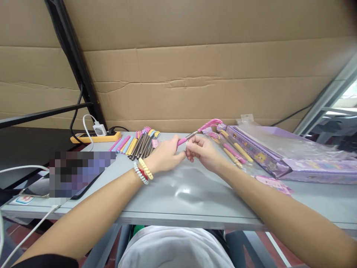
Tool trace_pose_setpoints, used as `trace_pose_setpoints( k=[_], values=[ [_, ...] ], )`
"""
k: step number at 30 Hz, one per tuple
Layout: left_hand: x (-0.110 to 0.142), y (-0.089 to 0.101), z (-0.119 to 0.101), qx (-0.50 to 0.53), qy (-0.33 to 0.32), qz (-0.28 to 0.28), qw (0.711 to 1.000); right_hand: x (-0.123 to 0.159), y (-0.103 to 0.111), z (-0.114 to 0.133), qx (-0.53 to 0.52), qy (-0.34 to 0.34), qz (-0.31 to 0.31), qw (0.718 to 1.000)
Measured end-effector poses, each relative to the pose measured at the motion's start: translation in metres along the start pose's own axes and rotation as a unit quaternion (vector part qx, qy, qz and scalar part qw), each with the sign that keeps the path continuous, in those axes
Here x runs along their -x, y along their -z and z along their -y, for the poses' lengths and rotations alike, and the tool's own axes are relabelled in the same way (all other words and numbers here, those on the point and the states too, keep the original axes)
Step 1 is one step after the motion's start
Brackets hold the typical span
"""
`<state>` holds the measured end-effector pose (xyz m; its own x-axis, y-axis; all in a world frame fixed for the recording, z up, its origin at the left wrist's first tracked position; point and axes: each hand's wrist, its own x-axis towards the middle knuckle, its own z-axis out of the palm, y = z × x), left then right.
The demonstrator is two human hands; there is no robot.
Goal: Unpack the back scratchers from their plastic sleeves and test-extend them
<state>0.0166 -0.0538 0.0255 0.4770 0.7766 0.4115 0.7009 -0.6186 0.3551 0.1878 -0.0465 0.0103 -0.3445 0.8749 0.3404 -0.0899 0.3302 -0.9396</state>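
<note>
A pink back scratcher (192, 135) with a metal rod and a claw-like head slants up to the right in front of me. My left hand (166, 153) is closed round its pink handle, bracelets on the wrist. Close beside the rod, my right hand (201, 150) has its fingers curled together in a pinch; what lies between them is hidden. Left of my hands are metal rods with small coloured hand-shaped heads (143, 143) and a row of coloured handles (124, 144). To the right lie wrapped back scratchers (234, 149) in clear plastic.
An open purple display box (312, 171) with clear plastic bags (301, 143) on it stands at right. Pink cards (273, 183) lie before it. A yellow power strip (97, 137), cables and a propped device (83, 175) occupy the left. Cardboard (178, 85) backs the table (178, 197).
</note>
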Motion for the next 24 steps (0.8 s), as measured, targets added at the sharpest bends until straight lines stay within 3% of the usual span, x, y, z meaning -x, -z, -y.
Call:
trace_pose_setpoints(
  k=[3,8,14,18,24],
  values=[
    [0.002,-0.004,0.001,0.019,-0.085,0.031,0.996,0.0,0.001,-0.006,0.106,-0.004,0.003,0.994],
    [0.0,-0.005,0.007,0.048,-0.137,0.062,0.987,0.002,0.006,-0.003,0.232,-0.013,0.036,0.972],
    [-0.002,-0.005,0.013,0.115,-0.167,0.067,0.977,0.006,0.003,-0.001,0.375,0.111,0.045,0.919],
    [0.0,0.0,0.014,0.152,-0.186,0.076,0.968,0.01,0.001,0.004,0.413,0.176,0.065,0.891],
    [0.002,0.0,0.018,0.103,-0.206,0.063,0.971,0.016,-0.003,0.011,0.441,0.226,0.112,0.862]
  ],
)
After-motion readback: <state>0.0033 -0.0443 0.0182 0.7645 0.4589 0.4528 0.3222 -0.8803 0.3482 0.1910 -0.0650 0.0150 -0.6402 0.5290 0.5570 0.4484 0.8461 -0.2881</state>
